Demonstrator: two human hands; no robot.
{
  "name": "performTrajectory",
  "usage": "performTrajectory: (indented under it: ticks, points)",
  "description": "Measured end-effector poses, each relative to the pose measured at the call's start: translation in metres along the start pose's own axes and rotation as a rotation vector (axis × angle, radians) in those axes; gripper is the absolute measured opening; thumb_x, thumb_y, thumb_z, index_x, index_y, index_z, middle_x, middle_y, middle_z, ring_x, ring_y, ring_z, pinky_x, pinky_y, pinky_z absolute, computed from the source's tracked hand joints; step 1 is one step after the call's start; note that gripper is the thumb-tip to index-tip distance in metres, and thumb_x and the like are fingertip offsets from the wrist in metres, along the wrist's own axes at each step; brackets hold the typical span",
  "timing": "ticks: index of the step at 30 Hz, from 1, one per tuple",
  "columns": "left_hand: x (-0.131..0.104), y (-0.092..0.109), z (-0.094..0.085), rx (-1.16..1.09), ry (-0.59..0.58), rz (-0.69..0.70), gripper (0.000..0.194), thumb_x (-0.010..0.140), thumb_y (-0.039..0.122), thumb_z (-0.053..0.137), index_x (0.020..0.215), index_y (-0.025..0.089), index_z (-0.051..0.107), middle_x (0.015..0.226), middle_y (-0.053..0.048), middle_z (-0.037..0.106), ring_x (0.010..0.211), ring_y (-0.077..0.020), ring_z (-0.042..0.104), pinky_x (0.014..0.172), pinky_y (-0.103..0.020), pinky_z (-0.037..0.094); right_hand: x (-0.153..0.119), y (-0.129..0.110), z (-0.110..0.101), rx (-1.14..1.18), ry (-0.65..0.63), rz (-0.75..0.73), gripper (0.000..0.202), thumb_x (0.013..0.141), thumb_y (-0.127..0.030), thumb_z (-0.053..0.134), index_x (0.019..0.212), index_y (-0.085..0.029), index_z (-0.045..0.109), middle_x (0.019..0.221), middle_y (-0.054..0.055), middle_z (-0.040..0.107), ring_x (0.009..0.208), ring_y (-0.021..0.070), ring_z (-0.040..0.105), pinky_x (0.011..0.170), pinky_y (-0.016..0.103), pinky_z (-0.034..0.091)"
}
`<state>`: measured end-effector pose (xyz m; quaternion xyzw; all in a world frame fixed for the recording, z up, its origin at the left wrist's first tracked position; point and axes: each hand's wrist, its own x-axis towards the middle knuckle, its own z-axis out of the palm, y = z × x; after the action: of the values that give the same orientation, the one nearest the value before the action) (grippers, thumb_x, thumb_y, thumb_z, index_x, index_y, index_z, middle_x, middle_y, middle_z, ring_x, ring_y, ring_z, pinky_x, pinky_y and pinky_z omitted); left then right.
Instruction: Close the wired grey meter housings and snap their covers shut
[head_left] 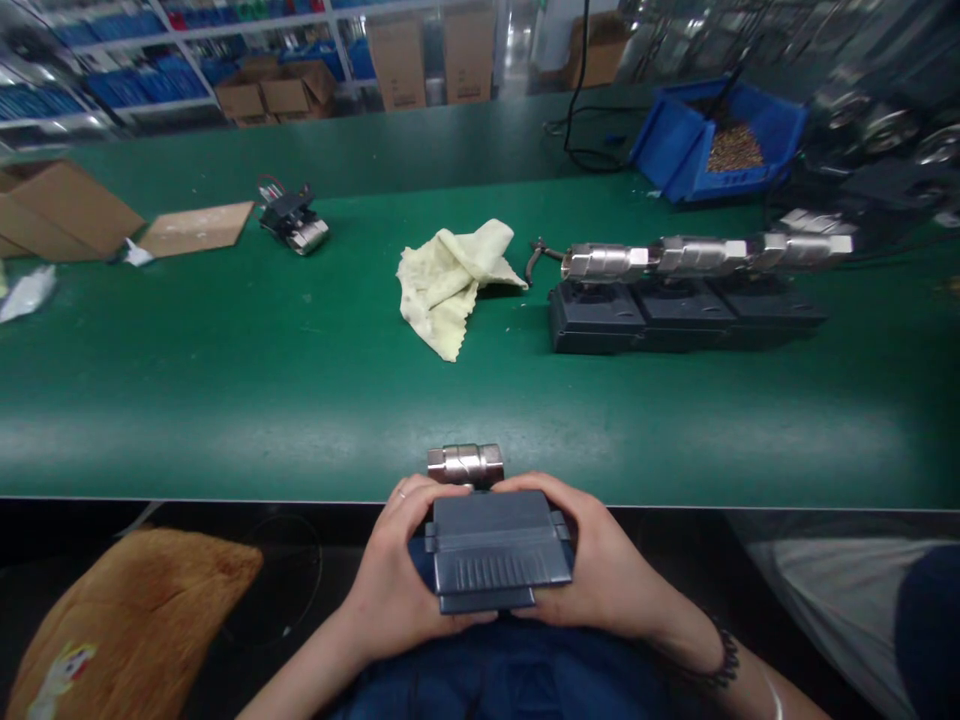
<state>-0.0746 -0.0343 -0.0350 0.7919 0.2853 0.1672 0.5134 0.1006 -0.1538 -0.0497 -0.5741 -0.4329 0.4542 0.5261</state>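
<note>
A motorized ball valve is held between my two hands at the front edge of the bench, its dark grey actuator box (499, 545) towards me and its silver valve body (465, 463) over the green surface. My left hand (394, 570) wraps the left side of the box, thumb below and fingers along the top. On the opposite side my right hand (600, 565) grips it the same way. Both hands are closed on the box; some fingertips are hidden behind it.
Beyond lies a crumpled yellow cloth (457, 275). To its right, three similar valves (679, 310) stand in a row near pliers (534, 262). A blue bin (682, 140) holds small brass parts. Farther left are another valve unit (296, 220) and a cardboard box (67, 210).
</note>
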Motion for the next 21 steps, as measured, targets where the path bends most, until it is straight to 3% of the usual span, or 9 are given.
performTrajectory:
  ticks: [9, 15, 19, 21]
  points:
    - [-0.002, 0.0035, 0.0076, 0.067, 0.055, 0.031, 0.057, 0.057, 0.052, 0.081, 0.101, 0.02, 0.063, 0.094, -0.007, 0.064, 0.088, -0.0267, 0.06, 0.08, -0.041, 0.05, -0.0026, 0.0005, -0.0056, -0.044, -0.035, 0.046, 0.055, 0.059, -0.026, 0.078, 0.11, -0.019, 0.061, 0.102, 0.004, 0.066, 0.088, 0.0236, 0.062, 0.079, 0.031, 0.05]
    - [-0.0021, 0.0057, 0.0029, 0.094, 0.06, 0.059, 0.056, 0.056, 0.048, 0.082, 0.101, 0.019, 0.065, 0.09, -0.006, 0.066, 0.082, -0.0252, 0.062, 0.077, -0.039, 0.051, -0.0037, 0.0003, -0.0036, 0.033, -0.034, 0.06, 0.055, 0.059, -0.03, 0.081, 0.109, -0.02, 0.06, 0.099, 0.003, 0.064, 0.087, 0.0221, 0.06, 0.077, 0.029, 0.048]
    - [-0.0005, 0.0024, 0.0026, 0.108, 0.064, 0.119, 0.053, 0.056, 0.045, 0.083, 0.099, 0.02, 0.064, 0.089, -0.005, 0.065, 0.081, -0.0245, 0.062, 0.073, -0.037, 0.052, 0.0, -0.0044, -0.0036, 0.005, -0.051, 0.067, 0.053, 0.06, -0.033, 0.08, 0.107, -0.02, 0.06, 0.098, 0.004, 0.064, 0.085, 0.0227, 0.06, 0.075, 0.03, 0.049]
    - [0.0033, -0.0005, 0.0032, 0.138, 0.072, 0.185, 0.05, 0.057, 0.038, 0.082, 0.101, 0.021, 0.063, 0.09, -0.005, 0.065, 0.081, -0.0241, 0.062, 0.071, -0.036, 0.052, 0.0014, -0.0072, -0.0049, -0.071, -0.04, 0.044, 0.049, 0.061, -0.025, 0.074, 0.107, -0.02, 0.059, 0.097, 0.003, 0.064, 0.083, 0.022, 0.061, 0.073, 0.029, 0.049]
